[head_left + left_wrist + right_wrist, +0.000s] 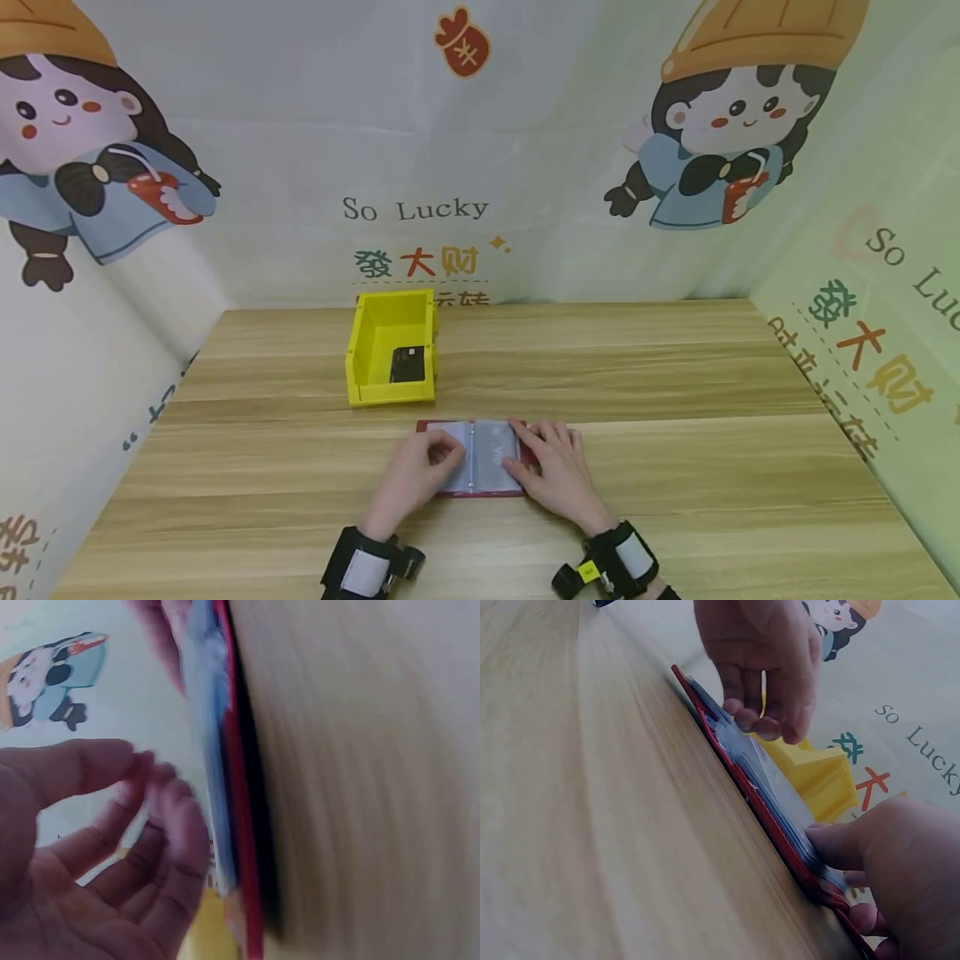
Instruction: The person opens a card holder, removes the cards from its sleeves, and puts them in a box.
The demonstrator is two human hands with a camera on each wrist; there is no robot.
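Note:
A small red-covered card album (495, 454) with clear plastic sleeves lies open on the wooden table, its ring spine in the middle. My left hand (416, 471) hovers over the left page with fingers loosely curled. Thumb and fingertips come close together in the left wrist view, and I see nothing between them. On the right side, my right hand (558, 471) holds the album by its edge. Its thumb (829, 844) lies on the sleeves while other fingers touch the red cover's edge in the right wrist view.
Behind the album stands a yellow plastic bin (360, 350) with dark cards (407, 364) inside. The wooden table (637, 375) meets a printed cloth backdrop (555, 167) at the back and sides. Each wrist wears a black strap with a camera.

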